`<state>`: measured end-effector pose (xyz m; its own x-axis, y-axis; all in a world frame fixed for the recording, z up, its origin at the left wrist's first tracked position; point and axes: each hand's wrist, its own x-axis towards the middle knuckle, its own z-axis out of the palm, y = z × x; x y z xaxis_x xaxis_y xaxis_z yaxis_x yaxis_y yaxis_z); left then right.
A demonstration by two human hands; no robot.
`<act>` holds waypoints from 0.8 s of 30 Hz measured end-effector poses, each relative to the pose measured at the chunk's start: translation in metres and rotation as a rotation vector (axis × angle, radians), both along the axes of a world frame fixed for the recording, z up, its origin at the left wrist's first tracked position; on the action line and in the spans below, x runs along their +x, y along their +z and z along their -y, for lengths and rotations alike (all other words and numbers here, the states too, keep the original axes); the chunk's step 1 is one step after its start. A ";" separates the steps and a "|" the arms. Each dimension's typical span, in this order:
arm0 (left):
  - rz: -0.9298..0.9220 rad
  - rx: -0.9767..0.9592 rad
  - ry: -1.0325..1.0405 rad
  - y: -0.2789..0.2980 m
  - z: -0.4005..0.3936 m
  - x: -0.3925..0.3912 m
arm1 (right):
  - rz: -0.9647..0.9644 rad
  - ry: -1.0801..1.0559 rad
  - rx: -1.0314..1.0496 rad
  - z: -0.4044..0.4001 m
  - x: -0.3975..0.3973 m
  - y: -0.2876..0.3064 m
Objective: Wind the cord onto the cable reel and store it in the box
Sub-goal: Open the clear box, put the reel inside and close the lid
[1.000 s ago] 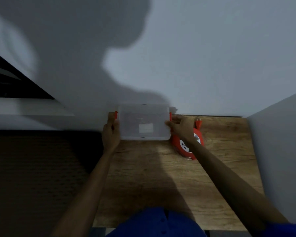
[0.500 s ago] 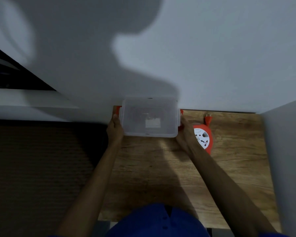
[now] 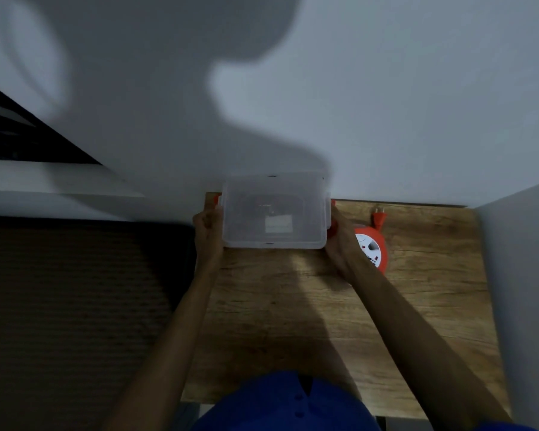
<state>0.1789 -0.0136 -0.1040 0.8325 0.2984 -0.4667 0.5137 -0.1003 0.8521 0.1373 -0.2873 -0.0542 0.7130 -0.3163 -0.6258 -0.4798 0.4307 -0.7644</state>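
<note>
A clear plastic box [image 3: 274, 209] with orange side latches stands at the far left corner of the wooden table, against the wall. My left hand [image 3: 206, 227] grips its left end and my right hand [image 3: 339, 241] grips its right end. The orange cable reel [image 3: 375, 248] with a white socket face lies flat on the table just right of my right wrist. Its orange plug [image 3: 378, 216] sticks out toward the wall. No loose cord shows.
The wooden table [image 3: 417, 306] runs between a white wall behind and a white panel [image 3: 523, 275] on its right. A dark ribbed surface [image 3: 75, 306] lies left of the table. My blue shirt [image 3: 287, 402] fills the lower middle.
Both hands have stayed on the box ends. My right hand has slid off the lid's corner down to the right latch side, uncovering the reel's white face.
</note>
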 end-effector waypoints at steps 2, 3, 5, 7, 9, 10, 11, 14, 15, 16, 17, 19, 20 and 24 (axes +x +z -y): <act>0.070 0.047 0.010 0.002 0.000 -0.007 | -0.003 0.056 -0.035 -0.001 0.000 -0.001; 0.074 0.051 0.023 0.003 -0.001 -0.010 | 0.010 0.068 -0.030 -0.002 -0.002 -0.002; 0.052 0.090 0.045 0.005 -0.006 -0.010 | -0.004 0.086 -0.240 0.005 -0.004 -0.002; 0.054 0.148 0.051 0.006 -0.012 -0.009 | -0.010 0.117 -0.611 0.015 -0.008 -0.002; 0.045 0.142 0.115 0.011 -0.017 -0.006 | -0.066 0.104 -0.882 0.026 -0.015 -0.002; 0.038 0.110 0.163 0.015 -0.020 -0.005 | -0.147 0.136 -0.999 0.035 -0.019 -0.004; 0.033 0.058 0.210 0.017 -0.022 -0.003 | -0.270 0.206 -1.087 0.046 -0.024 -0.008; 0.019 -0.157 0.328 0.026 -0.029 0.000 | -0.551 0.458 -1.013 0.072 -0.041 -0.006; 0.014 -0.220 0.349 0.029 -0.032 0.001 | -0.537 0.492 -0.943 0.078 -0.046 -0.004; 0.007 -0.274 0.360 0.031 -0.034 0.001 | -0.508 0.500 -0.896 0.083 -0.049 -0.003; -0.008 -0.326 0.368 0.033 -0.037 0.000 | -0.484 0.497 -0.864 0.087 -0.054 0.000; -0.051 -0.427 0.357 0.037 -0.045 -0.004 | -0.447 0.460 -0.754 0.092 -0.062 0.007; -0.062 -0.475 0.338 0.039 -0.048 -0.007 | -0.431 0.442 -0.704 0.095 -0.066 0.012; -0.072 -0.628 0.295 0.046 -0.055 -0.018 | -0.392 0.472 -0.768 0.100 -0.076 0.040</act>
<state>0.1614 0.0418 -0.0581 0.7186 0.1625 -0.6762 0.5015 0.5526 0.6657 0.0616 -0.3876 -0.0139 0.6565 -0.4722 -0.5882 -0.7543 -0.4179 -0.5064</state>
